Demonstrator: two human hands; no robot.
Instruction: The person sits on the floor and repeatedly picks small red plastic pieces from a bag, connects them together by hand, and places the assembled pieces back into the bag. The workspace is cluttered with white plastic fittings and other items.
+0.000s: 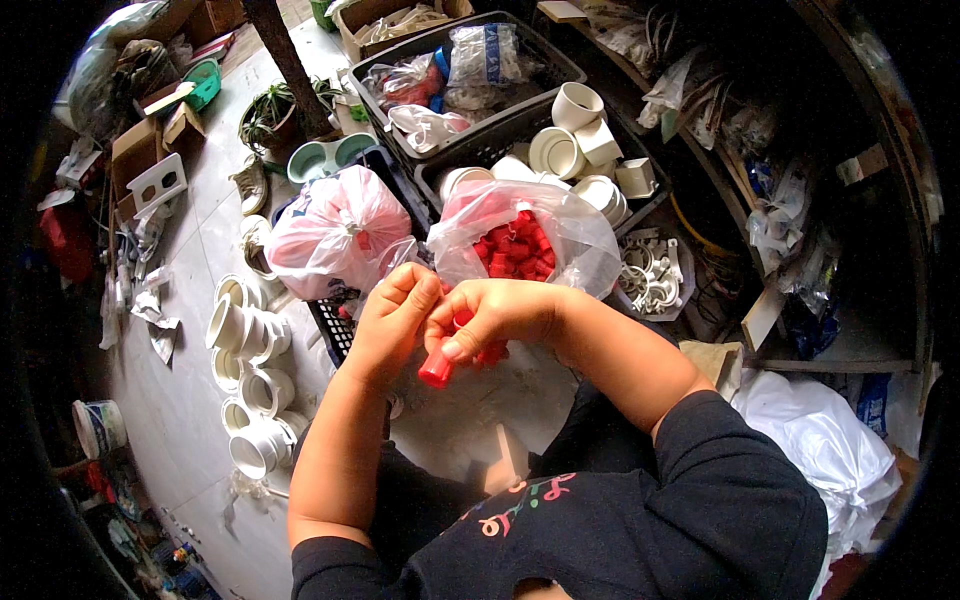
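My right hand (485,315) is closed around a red plastic fitting (436,369), which sticks out below its thumb. More red shows between and under the fingers, so it may hold several pieces. My left hand (398,310) is curled up right beside it, thumb against the fingers. Whatever the left fingers pinch is hidden. Just beyond both hands, an open clear plastic bag (590,245) holds many small red fittings (515,248). A tied pinkish-white bag (340,235) rests to its left on a dark crate.
White pipe fittings (262,390) stand in rows on the floor at left. A grey crate (430,180) holds larger white fittings (557,152); another crate (545,50) holds bagged goods. White rings fill a tub (655,275) at right. A white bag (820,440) lies beside my right arm.
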